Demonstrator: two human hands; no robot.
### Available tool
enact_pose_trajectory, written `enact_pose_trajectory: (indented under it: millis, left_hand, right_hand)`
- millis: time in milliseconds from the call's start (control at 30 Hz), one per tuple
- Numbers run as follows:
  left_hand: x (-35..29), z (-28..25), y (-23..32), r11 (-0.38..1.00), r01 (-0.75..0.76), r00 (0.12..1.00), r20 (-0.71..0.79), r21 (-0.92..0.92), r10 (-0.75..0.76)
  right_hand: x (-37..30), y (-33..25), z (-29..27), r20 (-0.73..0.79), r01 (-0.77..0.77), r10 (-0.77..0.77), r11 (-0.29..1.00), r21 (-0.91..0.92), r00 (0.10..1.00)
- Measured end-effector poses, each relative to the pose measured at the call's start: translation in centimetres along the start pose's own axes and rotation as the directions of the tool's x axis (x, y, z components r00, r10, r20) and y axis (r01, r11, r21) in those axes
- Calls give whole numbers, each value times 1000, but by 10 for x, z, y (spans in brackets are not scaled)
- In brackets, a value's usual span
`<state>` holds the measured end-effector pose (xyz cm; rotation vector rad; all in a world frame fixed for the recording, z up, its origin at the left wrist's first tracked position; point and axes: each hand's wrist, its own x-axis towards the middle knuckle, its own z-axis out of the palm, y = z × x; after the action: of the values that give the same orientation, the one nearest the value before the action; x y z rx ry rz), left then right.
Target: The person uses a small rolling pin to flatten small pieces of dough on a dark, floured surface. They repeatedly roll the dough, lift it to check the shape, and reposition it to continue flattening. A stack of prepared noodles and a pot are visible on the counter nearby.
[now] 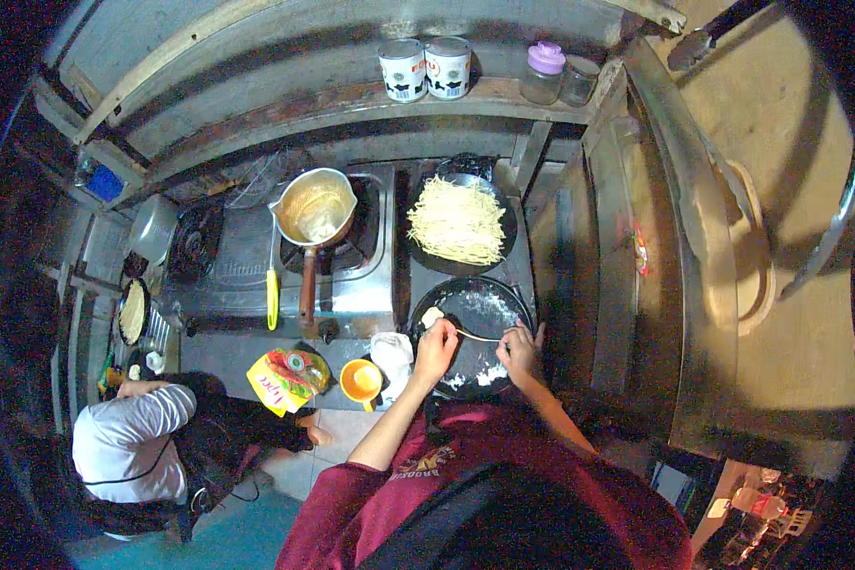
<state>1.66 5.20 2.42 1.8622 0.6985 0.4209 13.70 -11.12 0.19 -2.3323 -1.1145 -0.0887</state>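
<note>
My left hand (435, 351) pinches one end of a thin pale strand of dough (478, 336), with a small pale lump of dough (432, 314) showing at its fingertips. My right hand (519, 354) has its fingers closed on the strand's other end. Both hands are over a round black pan (497, 293) dusted with white flour (487, 306). Just beyond it stands a second dark pan (512, 237), heaped with pale thin dough strands (456, 220).
Left of the pans, a saucepan (292, 217) sits on the gas stove (228, 294) beside a yellow-handled utensil (273, 300). Nearer are a yellow mug (360, 382), a white plastic bag (390, 355) and a yellow pouch (290, 380). A person (128, 446) crouches at lower left. A wooden wall (627, 256) rises at right.
</note>
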Motion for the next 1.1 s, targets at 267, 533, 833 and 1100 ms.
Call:
enact_pose_trajectory:
  millis: [267,533,833,1100]
  left_hand:
    - [114,-18,16,995,-88,940,-335,-53,66]
    - [194,-14,-40,981,-10,956,-286,193,66]
    - [95,-15,-9,993,-49,953,-294,110,79]
    - [28,-11,-19,968,-76,981,-154,237,114]
  right_hand:
    - [125,-33,2,-152,-43,51,998,55,987]
    - [192,-20,28,-170,-155,142,985,-70,975]
    - [103,-56,29,35,17,-32,928,372,999]
    - [76,-79,52,210,19,-135,878,478,968]
